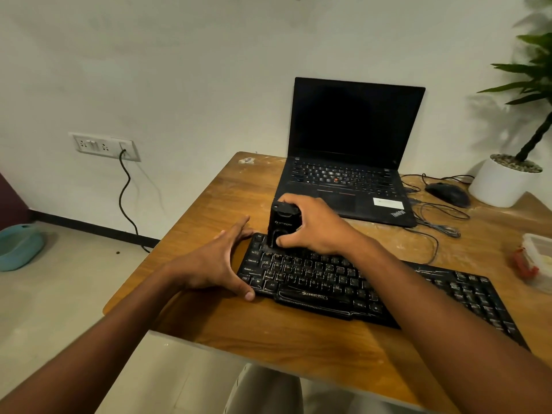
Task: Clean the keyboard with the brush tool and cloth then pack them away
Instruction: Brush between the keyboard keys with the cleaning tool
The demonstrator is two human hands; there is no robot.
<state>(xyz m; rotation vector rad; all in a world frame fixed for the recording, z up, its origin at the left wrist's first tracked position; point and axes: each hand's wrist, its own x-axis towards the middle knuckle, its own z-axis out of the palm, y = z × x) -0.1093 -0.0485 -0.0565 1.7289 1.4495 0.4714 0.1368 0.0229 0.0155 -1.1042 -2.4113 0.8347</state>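
Note:
A black keyboard [388,294] lies slanted across the wooden table [298,348]. My right hand [316,227] grips a black boxy brush tool [280,225] and holds it upright on the keyboard's top-left keys. My left hand [218,264] steadies the keyboard's left end, fingers spread along the far corner and thumb on the near corner. No cloth is in view.
An open black laptop [349,162] stands behind the keyboard. To the right are a black mouse [448,194] with loose cables, a white plant pot [501,182] and a clear plastic container [537,261] at the right edge. A teal bowl [18,249] sits on the floor.

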